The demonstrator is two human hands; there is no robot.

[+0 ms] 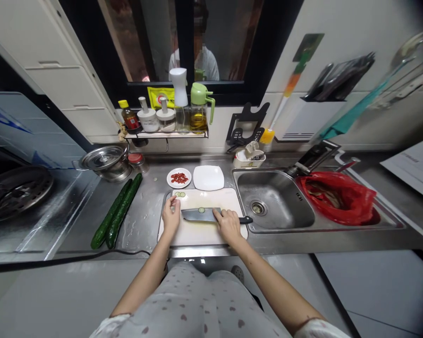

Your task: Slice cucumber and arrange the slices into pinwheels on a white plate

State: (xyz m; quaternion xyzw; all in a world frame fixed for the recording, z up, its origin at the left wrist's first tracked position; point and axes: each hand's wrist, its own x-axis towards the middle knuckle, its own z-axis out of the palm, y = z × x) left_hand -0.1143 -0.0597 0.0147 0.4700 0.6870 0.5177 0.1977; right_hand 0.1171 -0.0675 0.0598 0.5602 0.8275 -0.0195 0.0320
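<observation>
A kitchen knife point(193, 215) with a black handle lies flat above the white cutting board point(200, 239), its blade pointing left. My right hand point(230, 226) is closed around the knife where blade meets handle, with a finger along the blade. One cucumber slice point(201, 210) rests on the blade. Several thin cucumber slices point(180, 194) lie at the board's far left corner. Just short of them is my left hand point(171, 217), fingers loosely bent and slightly apart, with nothing visible in it.
Two whole cucumbers point(117, 213) lie left of the board. Behind it stand a small plate of chopped red pieces point(179, 178) and a white square plate point(208, 177). To the right are the sink point(278, 220) and a red plastic bag point(338, 199). A lidded pot point(107, 162) stands back left.
</observation>
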